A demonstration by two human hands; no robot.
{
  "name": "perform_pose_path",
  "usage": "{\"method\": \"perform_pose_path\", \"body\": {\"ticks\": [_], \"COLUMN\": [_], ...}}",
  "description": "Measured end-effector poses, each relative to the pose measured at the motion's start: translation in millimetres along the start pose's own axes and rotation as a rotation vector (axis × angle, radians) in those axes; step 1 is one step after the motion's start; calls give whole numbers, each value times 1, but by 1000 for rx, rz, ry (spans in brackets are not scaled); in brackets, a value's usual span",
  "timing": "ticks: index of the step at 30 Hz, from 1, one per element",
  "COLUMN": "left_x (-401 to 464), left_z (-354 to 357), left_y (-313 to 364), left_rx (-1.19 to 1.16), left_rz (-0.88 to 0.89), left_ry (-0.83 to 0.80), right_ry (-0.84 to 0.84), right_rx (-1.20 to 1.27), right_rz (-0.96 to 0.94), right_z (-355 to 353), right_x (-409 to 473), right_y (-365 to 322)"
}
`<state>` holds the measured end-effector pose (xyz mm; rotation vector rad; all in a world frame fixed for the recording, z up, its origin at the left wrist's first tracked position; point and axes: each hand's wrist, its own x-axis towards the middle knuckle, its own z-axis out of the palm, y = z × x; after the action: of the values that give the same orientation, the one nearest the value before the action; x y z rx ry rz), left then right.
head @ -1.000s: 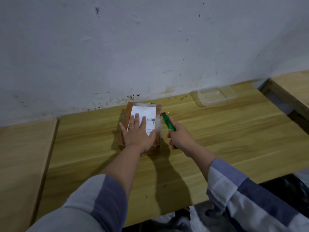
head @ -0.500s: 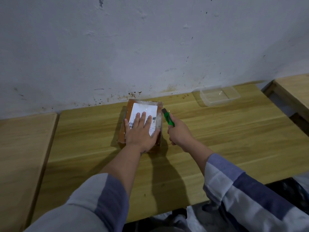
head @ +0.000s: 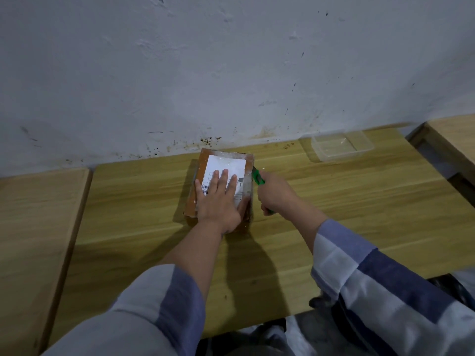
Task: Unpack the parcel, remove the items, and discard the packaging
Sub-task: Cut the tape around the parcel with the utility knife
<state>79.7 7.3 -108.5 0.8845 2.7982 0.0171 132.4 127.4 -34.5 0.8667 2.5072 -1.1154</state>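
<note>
While my left hand (head: 218,201) presses flat on the taped cardboard parcel (head: 223,181) at the tabletop's (head: 359,214) far edge, my right hand (head: 273,192) grips a green utility knife (head: 257,177) against the parcel's right side. That edge runs away from me, so I judge the cut follows it.

A brown cardboard parcel (head: 223,160) with a white paper label is lying at the far edge of the wooden bench (head: 359,201), near its middle. A clear rectangular plastic container (head: 340,148) is sitting to its right, by the far right corner.

The left hand (head: 218,201) is resting on the parcel; the right hand (head: 276,192), holding a green plastic utility knife (head: 257,177), is lying just beside the parcel's right side.
</note>
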Motion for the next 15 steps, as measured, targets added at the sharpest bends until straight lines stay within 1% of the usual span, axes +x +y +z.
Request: {"method": "perform_pose_path", "body": {"ticks": [3,5,7,11,15], "left_x": [-1,-1,-1,-1,2], "left_z": [-5,-6,-7,-7,-1], "left_y": [-1,-1,-1,0,1], "left_rx": [82,94,66,40,-7], "left_rz": [6,5,-2,-6,-11], "left_ry": [-28,-32,-30,-35,0], "right_ry": [-11,-9,6,81,111], "right_rx": [-226,-274,-263,-108,-122], "right_rz": [12,9,16,-34,-28], "right_z": [8,14,13,16,22], "right_x": [-17,-17,-14,-26,-43], "right_y": [-1,1,2,2,4]}}
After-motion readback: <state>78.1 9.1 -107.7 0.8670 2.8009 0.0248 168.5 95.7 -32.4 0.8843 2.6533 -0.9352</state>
